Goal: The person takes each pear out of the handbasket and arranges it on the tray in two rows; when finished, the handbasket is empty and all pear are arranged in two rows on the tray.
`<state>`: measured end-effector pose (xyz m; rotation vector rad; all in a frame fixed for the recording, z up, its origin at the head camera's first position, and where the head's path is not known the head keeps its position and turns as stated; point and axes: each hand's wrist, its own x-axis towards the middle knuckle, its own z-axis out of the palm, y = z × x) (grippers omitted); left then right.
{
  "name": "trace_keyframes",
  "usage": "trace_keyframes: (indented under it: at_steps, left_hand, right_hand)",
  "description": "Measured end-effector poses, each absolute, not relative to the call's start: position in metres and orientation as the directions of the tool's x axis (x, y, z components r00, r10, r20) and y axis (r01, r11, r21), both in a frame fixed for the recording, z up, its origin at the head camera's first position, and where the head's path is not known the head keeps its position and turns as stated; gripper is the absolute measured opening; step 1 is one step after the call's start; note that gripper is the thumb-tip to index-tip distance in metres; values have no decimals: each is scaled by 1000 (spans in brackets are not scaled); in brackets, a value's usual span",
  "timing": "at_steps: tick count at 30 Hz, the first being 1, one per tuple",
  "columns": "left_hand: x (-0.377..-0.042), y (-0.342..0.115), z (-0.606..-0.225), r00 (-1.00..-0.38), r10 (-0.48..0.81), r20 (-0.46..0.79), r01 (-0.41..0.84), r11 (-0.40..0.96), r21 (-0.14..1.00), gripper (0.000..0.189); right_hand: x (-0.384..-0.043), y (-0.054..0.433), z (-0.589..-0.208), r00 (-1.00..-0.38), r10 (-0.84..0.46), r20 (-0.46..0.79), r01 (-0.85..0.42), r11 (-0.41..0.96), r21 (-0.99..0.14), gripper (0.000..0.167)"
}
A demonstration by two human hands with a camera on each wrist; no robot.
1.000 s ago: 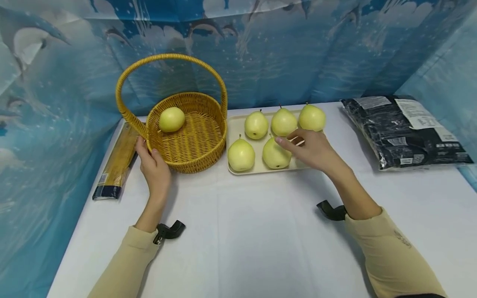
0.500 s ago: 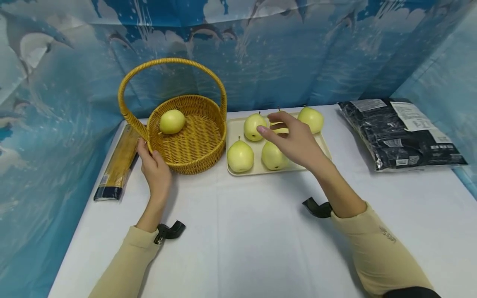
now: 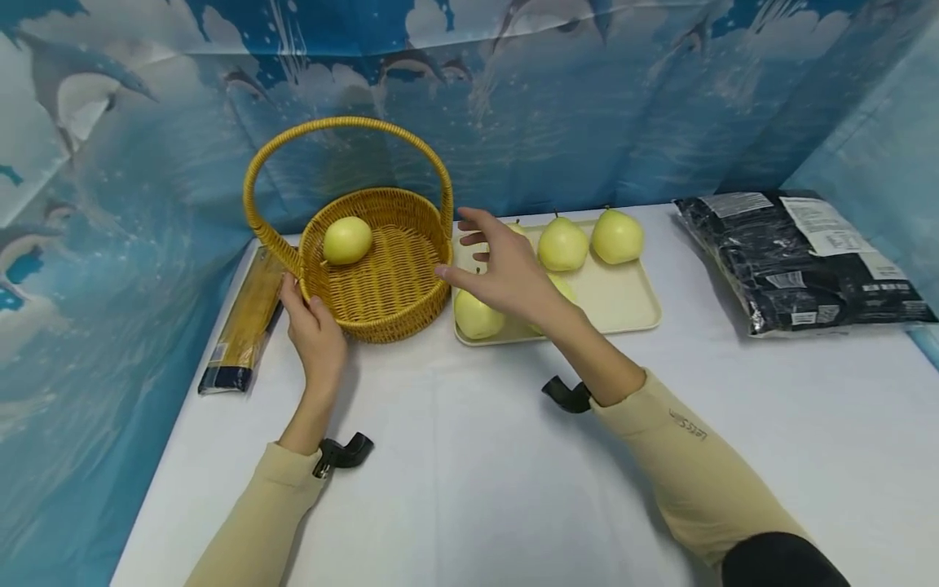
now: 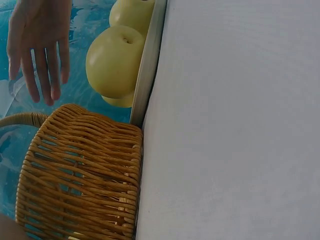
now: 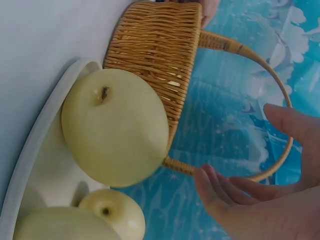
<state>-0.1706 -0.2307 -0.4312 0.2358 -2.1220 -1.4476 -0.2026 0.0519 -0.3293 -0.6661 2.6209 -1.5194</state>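
My left hand (image 3: 317,346) holds the near left rim of a round wicker basket (image 3: 392,326), its thumb by the rim. Inside the basket lies one yellow-green pear (image 3: 348,240). Above the left end of a cream tray (image 3: 623,302), beside the basket, my right hand (image 3: 509,269) hovers with spread fingers and nothing in its grasp. Several pears, among them a back pear (image 3: 563,244), stand in the tray; the hand partly hides some. The right wrist view shows a large pear (image 5: 115,127) apart from the right hand (image 5: 265,205), whose fingers are loosely bent.
Left of the basket lies a flat yellow package (image 3: 249,318) with a dark end. A black plastic parcel (image 3: 800,261) is at the far right. Blue dolphin-printed cloth (image 3: 587,122) hangs behind the white table (image 3: 499,456). The basket's tall handle (image 3: 352,122) arches upward.
My right hand has moved left from over the tray's middle toward the basket, its fingers spreading more. The left hand stays at the basket; the pears keep their places.
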Motion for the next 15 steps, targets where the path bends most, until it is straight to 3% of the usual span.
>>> trace_keyframes:
  at_steps: [7,15]
  left_hand:
    - [-173,-228,-431,-824,-440,358,171,410,896,54]
    - [-172,-230,-430,-822,-441,360,168,416,894,55]
  right_hand:
    - [-216,31,-332,-884,-428,190,-361,363,-859,79]
    - [-237,2,-330,-864,-471,176,-383,391,-837,75]
